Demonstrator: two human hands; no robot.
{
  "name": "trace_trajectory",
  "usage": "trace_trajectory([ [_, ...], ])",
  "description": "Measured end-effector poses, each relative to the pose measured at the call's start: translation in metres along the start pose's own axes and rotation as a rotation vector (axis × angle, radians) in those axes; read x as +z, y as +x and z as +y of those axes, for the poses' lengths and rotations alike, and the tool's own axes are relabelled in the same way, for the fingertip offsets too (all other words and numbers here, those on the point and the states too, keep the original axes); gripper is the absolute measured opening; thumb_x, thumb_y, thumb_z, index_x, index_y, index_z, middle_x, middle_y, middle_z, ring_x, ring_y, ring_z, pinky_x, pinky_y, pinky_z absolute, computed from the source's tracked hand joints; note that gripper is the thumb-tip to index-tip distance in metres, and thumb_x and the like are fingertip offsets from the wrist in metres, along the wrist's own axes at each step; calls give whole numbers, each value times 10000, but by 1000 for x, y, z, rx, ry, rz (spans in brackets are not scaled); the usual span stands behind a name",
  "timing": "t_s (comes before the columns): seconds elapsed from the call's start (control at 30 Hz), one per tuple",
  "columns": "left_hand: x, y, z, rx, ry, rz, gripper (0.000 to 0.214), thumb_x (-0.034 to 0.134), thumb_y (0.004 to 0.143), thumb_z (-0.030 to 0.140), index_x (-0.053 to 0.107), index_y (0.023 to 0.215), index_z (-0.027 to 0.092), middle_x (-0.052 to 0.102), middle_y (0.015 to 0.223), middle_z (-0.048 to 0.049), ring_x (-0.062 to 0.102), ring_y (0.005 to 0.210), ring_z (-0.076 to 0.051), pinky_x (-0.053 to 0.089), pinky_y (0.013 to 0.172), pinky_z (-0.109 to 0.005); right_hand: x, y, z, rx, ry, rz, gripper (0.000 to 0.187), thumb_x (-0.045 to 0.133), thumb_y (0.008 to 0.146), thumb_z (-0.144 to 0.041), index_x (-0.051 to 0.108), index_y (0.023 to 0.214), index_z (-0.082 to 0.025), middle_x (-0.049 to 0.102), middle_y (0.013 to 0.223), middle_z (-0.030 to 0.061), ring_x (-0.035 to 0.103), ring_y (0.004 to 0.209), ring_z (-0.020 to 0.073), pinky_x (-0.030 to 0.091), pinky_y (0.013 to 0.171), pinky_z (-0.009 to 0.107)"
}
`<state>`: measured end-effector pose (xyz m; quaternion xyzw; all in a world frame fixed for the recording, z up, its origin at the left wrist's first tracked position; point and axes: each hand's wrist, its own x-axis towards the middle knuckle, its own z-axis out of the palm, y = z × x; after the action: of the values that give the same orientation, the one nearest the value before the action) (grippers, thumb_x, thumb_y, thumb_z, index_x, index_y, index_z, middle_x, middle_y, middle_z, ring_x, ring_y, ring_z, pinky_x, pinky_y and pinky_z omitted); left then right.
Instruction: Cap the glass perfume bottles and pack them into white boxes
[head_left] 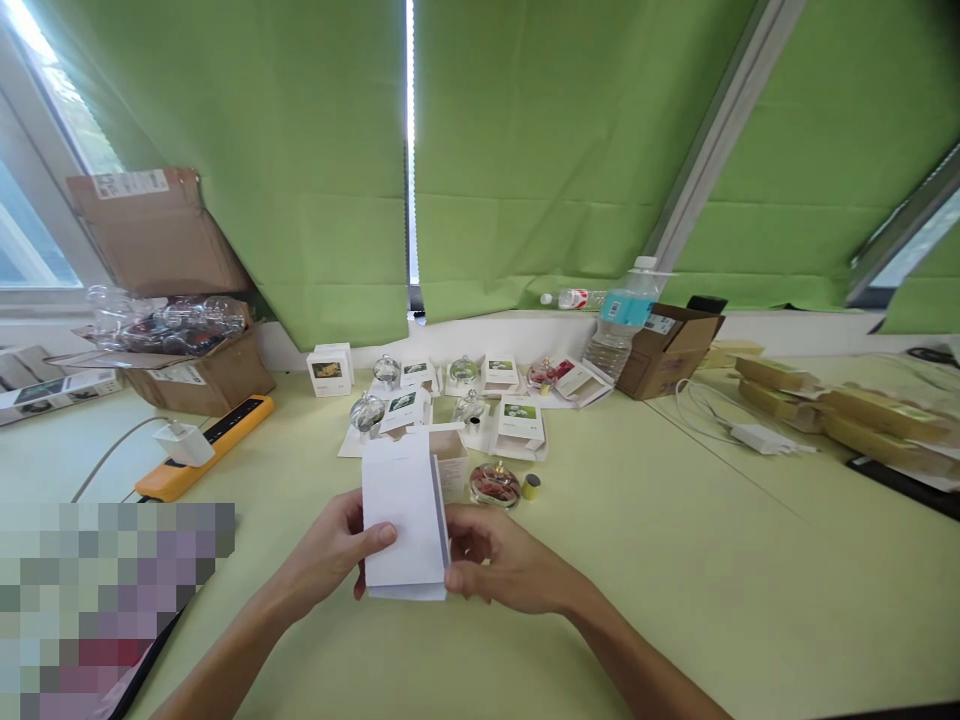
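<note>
A blank white piece of folded cardboard stands tilted in front of me, its folded layers showing along the right and bottom edges. My left hand grips its left side, thumb lying across the front. At the right edge, my right hand pinches the card with thumb and curled fingers. Partly hidden behind it is a small open white box. A round glass bottle with red contents and a gold neck lies just beyond my right hand, a gold cap beside it.
Farther back are several glass bottles with opened white boxes. An orange power strip and a carton of plastic bottles are at left. A large water bottle, brown carton and charger occupy the right.
</note>
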<state>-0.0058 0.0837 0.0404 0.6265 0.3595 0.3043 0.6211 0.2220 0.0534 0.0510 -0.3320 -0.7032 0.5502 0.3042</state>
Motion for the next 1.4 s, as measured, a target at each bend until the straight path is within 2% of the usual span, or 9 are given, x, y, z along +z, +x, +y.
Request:
trace_trajectory([
  [0.2,4,3,-6,15,98,6,435,703,731,453,583,999,131,581,667,3,478,461,-77,376,362,-168,1,4,3,26,-14,117,469,613,798,-550,661,1072,-173,612,817,24,440,531,74,375,438,180],
  [0.47,9,3,-7,3,129,46,429,761,664,423,633,959,140,589,613,28,430,466,-72,344,393,-167,4,5,8,121,-23,149,437,679,758,-513,658,1017,-161,536,586,-34,468,423,72,372,351,160],
  [0.73,12,5,-11,71,52,-54,556,833,544,456,681,995,167,704,923,-49,603,845,-248,489,711,-293,9,7,10,115,-6,183,448,738,705,-482,669,980,-135,599,707,0,497,517,83,416,437,180],
  [0.87,10,5,-13,130,29,-79,771,667,482,757,664,959,151,670,807,-58,588,753,-227,479,636,-279,7,7,10,67,-62,212,396,726,721,-483,686,911,-138,584,689,0,500,576,102,414,477,190],
  [1.0,-1,4,-17,255,171,100,945,265,556,917,625,970,149,588,644,-36,461,511,-123,361,455,-224,3,6,11,73,-32,230,378,722,719,-494,674,854,-144,545,625,-19,471,527,93,403,462,198],
  [1.1,-7,4,-13,285,332,248,806,200,731,832,594,997,180,560,611,-15,445,487,-121,355,440,-225,0,6,8,81,-5,240,368,730,706,-491,673,826,-148,535,596,-27,476,498,91,403,441,200],
  [1.23,-7,9,6,378,671,521,268,503,885,462,580,996,231,619,981,-52,560,690,-138,468,573,-237,-5,5,3,51,39,333,374,721,712,-491,674,828,-139,580,617,-7,502,466,89,415,415,202],
  [1.33,-4,16,24,582,854,536,203,539,884,329,571,1068,249,529,1250,-69,587,1002,-196,509,795,-296,-11,4,1,12,93,473,377,700,735,-497,661,807,-129,594,605,3,500,429,81,397,391,198],
  [1.4,-2,22,35,652,947,493,200,534,888,294,575,1079,253,487,1332,-67,492,1209,-241,439,973,-371,-16,3,1,-20,140,575,384,700,735,-503,646,767,-125,595,587,10,501,421,84,395,385,202],
])
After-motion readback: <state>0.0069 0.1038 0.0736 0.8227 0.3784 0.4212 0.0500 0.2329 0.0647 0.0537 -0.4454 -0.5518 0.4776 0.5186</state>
